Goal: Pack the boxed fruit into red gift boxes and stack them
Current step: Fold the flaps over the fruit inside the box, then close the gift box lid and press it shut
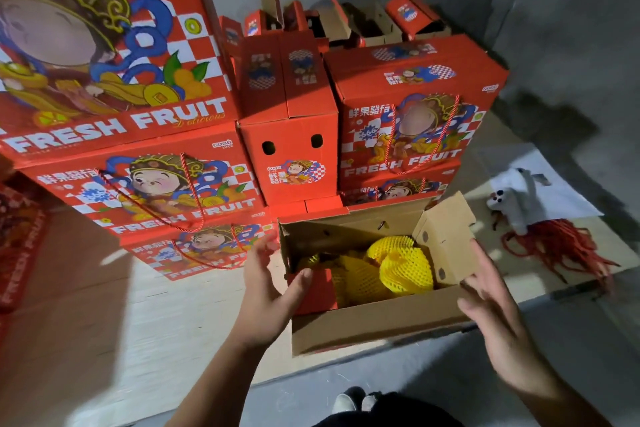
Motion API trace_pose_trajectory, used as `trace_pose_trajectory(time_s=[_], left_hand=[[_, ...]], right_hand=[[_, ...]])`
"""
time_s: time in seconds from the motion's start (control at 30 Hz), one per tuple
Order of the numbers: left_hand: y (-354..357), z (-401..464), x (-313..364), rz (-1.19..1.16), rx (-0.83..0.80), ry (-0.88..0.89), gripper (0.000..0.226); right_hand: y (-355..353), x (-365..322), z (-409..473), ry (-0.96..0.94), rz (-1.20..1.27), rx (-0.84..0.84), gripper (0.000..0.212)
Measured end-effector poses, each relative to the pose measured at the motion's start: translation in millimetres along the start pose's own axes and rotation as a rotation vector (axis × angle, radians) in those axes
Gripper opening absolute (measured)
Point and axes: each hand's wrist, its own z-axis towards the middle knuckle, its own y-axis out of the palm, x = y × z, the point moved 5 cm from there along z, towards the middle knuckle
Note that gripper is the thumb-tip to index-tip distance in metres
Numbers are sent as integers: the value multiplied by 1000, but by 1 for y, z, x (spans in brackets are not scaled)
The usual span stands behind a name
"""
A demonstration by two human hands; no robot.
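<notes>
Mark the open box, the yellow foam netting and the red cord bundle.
open box (377,322), head view, near wall.
yellow foam netting (403,265), head view, middle of the mesh.
red cord bundle (557,243), head view, middle of the tangle.

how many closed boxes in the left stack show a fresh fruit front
3. The top box is the largest in view, the middle box sits under it, and the bottom box rests on the floor by the left hand. More may be hidden behind them.
</notes>
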Motion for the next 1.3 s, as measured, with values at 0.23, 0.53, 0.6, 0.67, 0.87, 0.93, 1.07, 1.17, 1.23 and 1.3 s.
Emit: trace_pose_trajectory(time_s=[0.23, 0.53, 0.6, 0.67, 0.87, 0.93, 1.07, 1.17, 1.23, 1.3], left_hand=[[-9, 25, 21, -295, 112, 24, 36], [0, 60, 24, 74, -148, 47, 31], [6, 65, 20, 333, -147, 102, 48], [15, 64, 11, 486, -137, 85, 76], [14, 36, -10, -302, -22, -89, 92], [14, 27, -12, -453, -94, -165, 59], [11, 11, -11, -556, -49, -305, 67], [20, -2, -7, -435, -19, -294, 92], [29, -7, -12, -403, 5, -338, 102], [36, -8, -19, -467, 26, -449, 109]], right_hand=[[-1, -16, 9, -2, -221, -145, 68], [17, -39, 41, 93, -126, -201, 50], [13, -35, 42, 62, -246, -232, 45], [7, -31, 43, 24, -356, -237, 42], [3, -24, 54, -16, -343, 51, 42], [8, -23, 65, 4, -294, 177, 50], [15, -10, 86, 91, -291, 296, 53], [17, 9, 91, 162, -415, 285, 53], [20, 16, 94, 141, -504, 246, 54], [20, 18, 101, 154, -554, 196, 59]])
